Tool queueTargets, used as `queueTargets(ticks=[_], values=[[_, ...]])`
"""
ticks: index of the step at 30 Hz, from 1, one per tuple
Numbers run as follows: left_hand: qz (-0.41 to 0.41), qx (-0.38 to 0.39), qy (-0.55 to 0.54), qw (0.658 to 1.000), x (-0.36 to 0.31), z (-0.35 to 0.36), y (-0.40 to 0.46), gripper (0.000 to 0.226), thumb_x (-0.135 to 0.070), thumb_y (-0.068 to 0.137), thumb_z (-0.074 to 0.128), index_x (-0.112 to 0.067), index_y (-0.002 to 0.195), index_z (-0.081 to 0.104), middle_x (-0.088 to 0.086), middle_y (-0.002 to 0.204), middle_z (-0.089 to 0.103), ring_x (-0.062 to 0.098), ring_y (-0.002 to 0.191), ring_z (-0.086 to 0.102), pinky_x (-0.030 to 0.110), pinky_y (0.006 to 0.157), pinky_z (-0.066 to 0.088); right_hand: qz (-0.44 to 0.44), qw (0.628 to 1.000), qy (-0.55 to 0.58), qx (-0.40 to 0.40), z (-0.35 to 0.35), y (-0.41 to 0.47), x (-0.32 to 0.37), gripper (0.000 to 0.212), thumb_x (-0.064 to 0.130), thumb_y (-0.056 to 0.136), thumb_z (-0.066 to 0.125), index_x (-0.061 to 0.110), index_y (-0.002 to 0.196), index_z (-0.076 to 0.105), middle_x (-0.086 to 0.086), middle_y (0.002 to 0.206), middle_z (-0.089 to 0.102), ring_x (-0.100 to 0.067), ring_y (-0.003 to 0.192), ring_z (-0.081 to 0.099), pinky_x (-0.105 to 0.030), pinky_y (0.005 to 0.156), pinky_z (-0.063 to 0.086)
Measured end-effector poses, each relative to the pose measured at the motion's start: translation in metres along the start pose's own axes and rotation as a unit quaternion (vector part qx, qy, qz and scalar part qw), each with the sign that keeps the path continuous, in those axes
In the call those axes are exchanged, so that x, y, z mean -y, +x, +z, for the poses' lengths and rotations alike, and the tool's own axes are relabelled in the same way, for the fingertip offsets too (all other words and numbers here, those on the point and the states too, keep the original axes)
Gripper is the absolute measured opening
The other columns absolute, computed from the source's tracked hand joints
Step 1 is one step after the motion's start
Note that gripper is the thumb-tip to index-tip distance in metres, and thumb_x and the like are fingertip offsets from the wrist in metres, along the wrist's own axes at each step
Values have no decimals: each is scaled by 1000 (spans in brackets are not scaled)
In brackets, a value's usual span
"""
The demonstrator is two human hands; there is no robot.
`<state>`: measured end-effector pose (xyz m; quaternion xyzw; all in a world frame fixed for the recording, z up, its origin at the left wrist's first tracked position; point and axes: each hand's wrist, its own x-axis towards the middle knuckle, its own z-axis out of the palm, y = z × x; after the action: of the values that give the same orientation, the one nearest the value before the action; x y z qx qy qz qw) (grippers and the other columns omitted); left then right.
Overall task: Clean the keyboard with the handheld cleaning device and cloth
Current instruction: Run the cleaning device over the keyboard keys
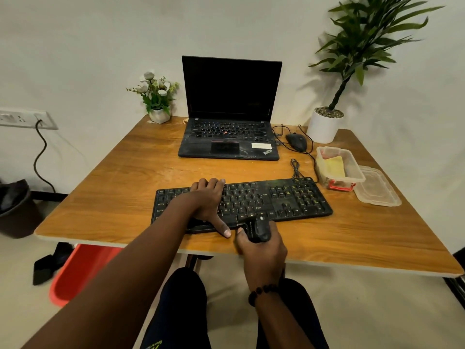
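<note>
Under the left hand [205, 200] lies the black full-size plastic keyboard [251, 202], which sits on the wooden table [113, 197] near its front edge. That hand lies palm-down across the keys left of centre, its fingers straight and reaching over the keyboard's far edge, the thumb spread wide and pointing down past the near edge onto the table. Just right of that thumb, the right hand [261, 248] grips the small black handheld cleaning device [259, 229], fingers curled round its body, its front end touching the keyboard's near edge below the lower key row. A dark beaded bracelet [261, 293] circles the right wrist.

Beyond the right hand and to its right, a clear plastic box [339, 167] holds the yellow cloth [332, 166], with its loose clear lid [377, 187] just beside it. Farther out past the left hand stands an open black laptop [230, 114] with a dark screen; a black wired mouse [297, 141] rests right of it. A small white pot of white flowers [157, 96] and a tall green plant in a white pot [324, 124] stand at the table's far corners.
</note>
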<state>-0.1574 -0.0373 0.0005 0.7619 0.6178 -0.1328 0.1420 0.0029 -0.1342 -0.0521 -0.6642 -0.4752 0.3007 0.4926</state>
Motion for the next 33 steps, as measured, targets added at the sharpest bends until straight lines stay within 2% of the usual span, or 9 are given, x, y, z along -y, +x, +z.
queueTargets(ticks=[2, 4, 7, 12, 17, 20, 25, 29, 33], values=[[9, 15, -9, 1000, 2, 1, -3, 152, -79, 56, 75, -11, 155, -18, 7, 164, -9, 39, 148, 0, 53, 119, 7, 7, 1000, -2, 16, 1, -2, 0, 51, 33, 71, 80, 14, 115, 61, 2, 98, 66, -13, 88, 62, -16, 64, 41], [17, 38, -27, 999, 12, 2, -8, 152, -76, 57, 77, -14, 154, -21, 5, 164, -19, 37, 150, -10, 54, 120, 3, 20, 999, 9, 30, -4, 1, 1, 40, 28, 72, 80, 16, 107, 64, 5, 91, 66, -7, 80, 61, -6, 58, 37], [-10, 53, -47, 997, 43, 2, -22, 156, -80, 50, 76, -19, 153, -24, 4, 162, -25, 37, 149, -15, 56, 120, 2, 15, 999, 25, 38, -12, 8, 3, 25, 19, 74, 80, 23, 91, 62, 8, 81, 63, 6, 69, 54, -2, 53, 39], [-64, 68, -65, 994, 98, 20, -47, 162, -87, 37, 73, -29, 152, -25, -4, 162, -19, 35, 150, -6, 55, 120, 9, 15, 999, 38, 29, -8, 4, 0, 38, 20, 75, 80, 10, 108, 64, 1, 89, 66, 0, 77, 60, 1, 54, 39], [-59, 13, -146, 987, 111, 40, -57, 159, -75, 46, 83, -27, 152, -26, -7, 161, -15, 29, 150, -4, 54, 120, 15, -9, 999, 24, 28, 6, -8, 4, 23, 23, 76, 78, 18, 91, 61, 3, 81, 64, -5, 68, 58, -5, 50, 39], [-46, -6, -157, 986, 111, 41, -58, 158, -74, 47, 83, -26, 152, -25, -6, 162, -12, 29, 149, -2, 54, 120, 16, -26, 999, 15, 13, 12, -13, 7, 25, 22, 75, 79, 20, 91, 59, 3, 84, 63, -2, 68, 57, -9, 52, 40], [-46, -17, -170, 984, 116, 46, -59, 160, -76, 46, 83, -26, 152, -25, -8, 161, -12, 29, 149, -2, 55, 119, 18, -46, 999, 2, 1, 26, -24, 9, 32, 24, 71, 79, 25, 85, 51, 3, 82, 58, -14, 69, 57, -33, 61, 52], [-45, -21, -169, 984, 112, 47, -57, 160, -76, 46, 83, -24, 152, -25, -8, 162, -10, 29, 149, -1, 56, 119, 18, -141, 988, -41, 39, 50, -46, 16, 31, 25, 66, 78, 20, 85, 54, 5, 80, 53, -16, 68, 53, -30, 58, 48], [-24, -7, -187, 982, 106, 48, -55, 159, -67, 50, 87, -26, 150, -30, -8, 163, -13, 26, 150, -4, 55, 120, 15, -156, 984, -58, 70, 63, -53, 21, 32, 30, 66, 77, 18, 85, 54, 5, 79, 53, -15, 69, 51, -29, 60, 46]])
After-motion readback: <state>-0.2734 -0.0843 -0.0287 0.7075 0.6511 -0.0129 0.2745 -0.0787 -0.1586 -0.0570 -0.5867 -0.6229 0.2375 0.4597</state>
